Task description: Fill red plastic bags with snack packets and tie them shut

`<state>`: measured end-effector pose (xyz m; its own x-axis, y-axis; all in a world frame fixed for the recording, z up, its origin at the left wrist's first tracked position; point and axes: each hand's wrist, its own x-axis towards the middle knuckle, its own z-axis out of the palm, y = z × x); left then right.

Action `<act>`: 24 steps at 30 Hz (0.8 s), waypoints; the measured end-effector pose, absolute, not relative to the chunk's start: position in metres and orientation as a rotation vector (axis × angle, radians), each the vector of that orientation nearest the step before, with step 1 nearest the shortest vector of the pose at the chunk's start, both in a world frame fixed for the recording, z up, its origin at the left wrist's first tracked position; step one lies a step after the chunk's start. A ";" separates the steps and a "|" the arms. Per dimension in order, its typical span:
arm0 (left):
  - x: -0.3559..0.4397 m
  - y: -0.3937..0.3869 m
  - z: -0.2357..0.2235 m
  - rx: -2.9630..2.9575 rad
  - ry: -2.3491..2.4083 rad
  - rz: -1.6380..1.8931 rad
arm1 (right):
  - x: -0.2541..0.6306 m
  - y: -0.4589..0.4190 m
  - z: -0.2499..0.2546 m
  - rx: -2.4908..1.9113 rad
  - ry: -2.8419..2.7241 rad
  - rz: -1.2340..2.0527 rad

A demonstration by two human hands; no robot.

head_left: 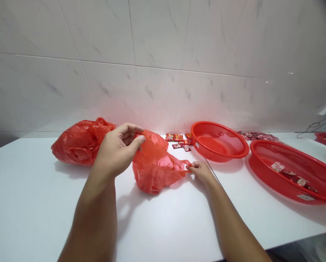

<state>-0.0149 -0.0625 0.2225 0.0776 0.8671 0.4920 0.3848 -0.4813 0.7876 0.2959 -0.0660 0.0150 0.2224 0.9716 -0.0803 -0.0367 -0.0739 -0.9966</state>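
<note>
A thin red plastic bag [152, 171] hangs stretched between my hands, just over the white table. My right hand [202, 171] pinches one of its handle loops at the right side. At the bag's upper left edge is my left hand [123, 145], fingers curled and thumb close to the index finger, with the plastic's edge at the fingertips. Behind my left wrist rests a second red plastic bag [77, 143], bulging and bunched at the top. Small red packets [176, 137] lie on the table behind the stretched bag.
Right of the packets stands a round red mesh basket [220, 157]. A larger red basket [274, 191] with some packets inside is nearer on the right. More dark red packets [258, 136] lie by the wall. A tiled wall [163, 91] bounds the white table [163, 225].
</note>
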 end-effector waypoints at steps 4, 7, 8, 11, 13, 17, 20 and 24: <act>-0.018 -0.056 0.221 1.809 1.159 1.592 | 0.293 -0.074 0.051 -1.008 -0.915 1.123; -0.015 -0.054 0.220 1.698 0.986 1.791 | 0.287 -0.083 0.104 -0.657 -0.898 1.023; -0.014 -0.053 0.219 1.672 0.950 1.849 | 0.284 -0.086 0.124 -0.617 -0.926 0.987; -0.011 -0.052 0.218 1.620 0.903 1.948 | 0.276 -0.092 0.176 -0.585 -1.063 0.932; -0.012 -0.053 0.218 1.609 0.893 1.977 | 0.269 -0.094 0.197 -0.542 -1.104 0.872; -0.019 -0.055 0.220 1.723 0.957 1.856 | 0.254 -0.095 0.201 -0.465 -1.169 0.771; -0.022 -0.058 0.222 1.857 1.063 1.661 | 0.246 -0.091 0.189 -0.460 -1.273 0.725; -0.016 -0.060 0.221 1.968 1.037 1.511 | 0.243 -0.081 0.179 -0.526 -1.339 0.779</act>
<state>-0.0159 -0.0604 0.2209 0.1180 0.7817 0.6124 0.2907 -0.6169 0.7314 0.2428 -0.0808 0.1792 0.0450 0.7552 0.6539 -0.1945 0.6487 -0.7358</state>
